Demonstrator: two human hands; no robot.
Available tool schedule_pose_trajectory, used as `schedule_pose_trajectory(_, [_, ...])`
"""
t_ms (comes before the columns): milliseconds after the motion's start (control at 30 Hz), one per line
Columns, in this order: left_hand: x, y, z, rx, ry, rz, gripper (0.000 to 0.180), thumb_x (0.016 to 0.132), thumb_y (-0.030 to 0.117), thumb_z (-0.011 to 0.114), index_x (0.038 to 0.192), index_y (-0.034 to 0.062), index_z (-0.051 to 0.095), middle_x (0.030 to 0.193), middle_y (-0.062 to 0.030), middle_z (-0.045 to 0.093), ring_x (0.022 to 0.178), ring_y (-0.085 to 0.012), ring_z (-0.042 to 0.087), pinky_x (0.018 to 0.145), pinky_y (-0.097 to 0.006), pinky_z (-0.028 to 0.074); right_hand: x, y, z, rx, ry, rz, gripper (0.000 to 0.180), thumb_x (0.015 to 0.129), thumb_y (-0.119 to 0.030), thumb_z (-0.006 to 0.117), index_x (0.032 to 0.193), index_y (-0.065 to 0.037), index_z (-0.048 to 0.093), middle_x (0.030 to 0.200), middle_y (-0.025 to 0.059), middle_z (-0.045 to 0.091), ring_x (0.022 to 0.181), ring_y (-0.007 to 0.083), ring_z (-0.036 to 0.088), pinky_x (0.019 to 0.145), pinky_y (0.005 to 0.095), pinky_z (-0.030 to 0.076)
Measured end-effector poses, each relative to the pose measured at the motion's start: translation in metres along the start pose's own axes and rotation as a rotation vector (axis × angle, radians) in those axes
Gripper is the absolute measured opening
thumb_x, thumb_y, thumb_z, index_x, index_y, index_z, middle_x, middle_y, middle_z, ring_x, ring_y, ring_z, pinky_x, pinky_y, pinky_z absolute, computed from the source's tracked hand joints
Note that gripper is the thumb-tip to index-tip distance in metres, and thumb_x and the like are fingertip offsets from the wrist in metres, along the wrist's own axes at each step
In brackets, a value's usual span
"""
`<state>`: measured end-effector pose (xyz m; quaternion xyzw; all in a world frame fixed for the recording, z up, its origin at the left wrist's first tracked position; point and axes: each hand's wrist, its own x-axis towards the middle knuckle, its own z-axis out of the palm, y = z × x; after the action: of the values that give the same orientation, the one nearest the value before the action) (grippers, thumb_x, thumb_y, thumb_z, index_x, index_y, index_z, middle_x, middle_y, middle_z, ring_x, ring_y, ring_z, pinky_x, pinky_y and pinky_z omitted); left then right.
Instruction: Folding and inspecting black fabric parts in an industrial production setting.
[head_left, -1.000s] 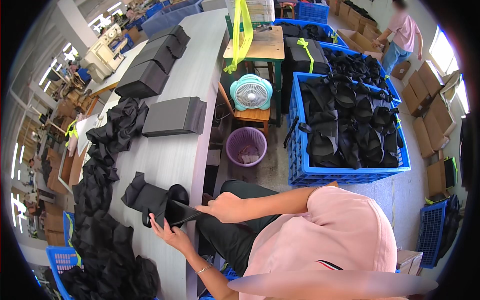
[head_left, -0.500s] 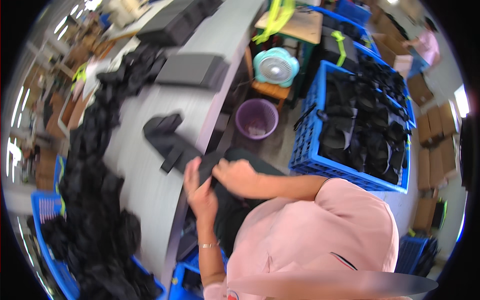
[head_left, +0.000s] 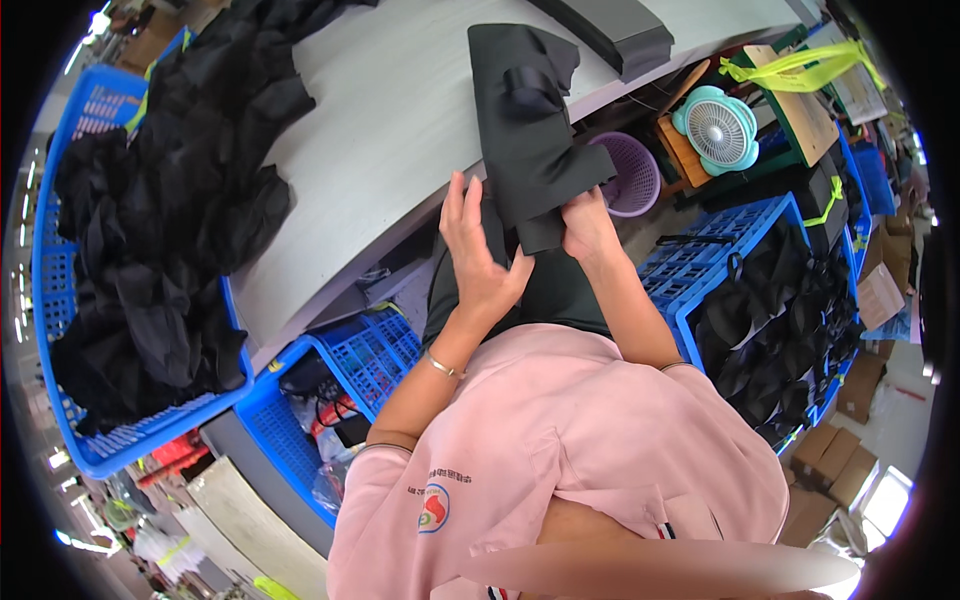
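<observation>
A black, smooth fabric piece (head_left: 530,140) with a small strap loop on its face lies partly on the grey table and partly over its near edge. My right hand (head_left: 590,225) is closed on its near right edge, with some fingertips hidden behind the fabric. To the left of the piece, my left hand (head_left: 480,255) has its fingers stretched up and apart. Its thumb tip is close by the piece's lower end; whether it touches cannot be made out. Dark fabric shows behind that hand's fingers.
Heaped black fabric pieces (head_left: 185,200) cover the table's left side and fill a blue crate (head_left: 150,440). A dark grey block (head_left: 640,50) rests at the far edge. To the right stand a purple basket (head_left: 645,185), a turquoise fan (head_left: 718,130) and a filled blue crate (head_left: 690,275).
My view has turned, so the table lies ahead. The piece is now spread broader and more upright in view. My left fingers have straightened and parted from it; my right hand still grips its edge.
</observation>
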<state>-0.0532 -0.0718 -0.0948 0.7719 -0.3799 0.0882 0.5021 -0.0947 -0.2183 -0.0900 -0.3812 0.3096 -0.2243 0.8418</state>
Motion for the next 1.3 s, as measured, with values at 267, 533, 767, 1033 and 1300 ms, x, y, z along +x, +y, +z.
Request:
schedule_pose_trajectory(267, [0.027,0.017,0.012,-0.303,0.166,-0.237,0.065,0.075,-0.012,0.06,0.137,0.0082,0.056,0.132,-0.0128,0.052,0.107,-0.0255,0.056,0.078,-0.031,0.05,-0.006,-0.008,0.005,0.086,0.019,0.021,0.035,0.1,-0.017,0.053,0.13,0.001,0.054,0.125,0.0141,0.062,0.109,0.0253,0.064,0.093,0.04,0.056])
schedule_pose_trajectory(533, [0.031,0.027,0.019,-0.27,0.214,-0.087,0.051,0.074,-0.014,0.068,0.12,0.0092,0.07,0.117,-0.007,0.06,0.085,-0.0115,0.058,0.069,-0.022,0.049,-0.008,-0.007,-0.002,0.212,-0.068,0.061,0.034,0.095,-0.016,0.061,0.125,0.0,0.058,0.119,0.0126,0.065,0.103,0.0224,0.066,0.088,0.0379,0.058])
schedule_pose_trajectory(767, [0.025,0.039,0.018,-0.304,0.173,-0.098,0.06,0.069,-0.019,0.064,0.121,0.0103,0.07,0.117,-0.0075,0.06,0.098,-0.0182,0.06,0.067,-0.024,0.048,-0.008,-0.004,-0.005,0.293,-0.026,0.115,0.033,0.093,-0.02,0.064,0.12,-0.002,0.06,0.113,0.011,0.067,0.097,0.0219,0.068,0.082,0.038,0.059])
schedule_pose_trajectory(1033, [0.022,0.038,0.023,-0.318,0.169,-0.075,0.053,0.076,-0.014,0.068,0.123,0.0086,0.069,0.12,-0.0052,0.059,0.079,-0.008,0.052,0.068,-0.021,0.045,-0.007,0.0,-0.007,0.383,-0.118,0.074,0.034,0.093,-0.024,0.063,0.12,-0.003,0.061,0.111,0.0101,0.067,0.095,0.0216,0.068,0.082,0.0376,0.059])
schedule_pose_trajectory(1300, [0.025,0.038,0.016,-0.305,0.149,-0.075,0.063,0.071,-0.013,0.06,0.132,0.0041,0.061,0.128,-0.0116,0.052,0.1,-0.0177,0.057,0.08,-0.025,0.048,-0.003,0.003,0.001,0.336,-0.038,0.018,0.037,0.098,-0.026,0.056,0.127,-0.003,0.057,0.119,0.0128,0.065,0.105,0.0256,0.066,0.087,0.0403,0.058])
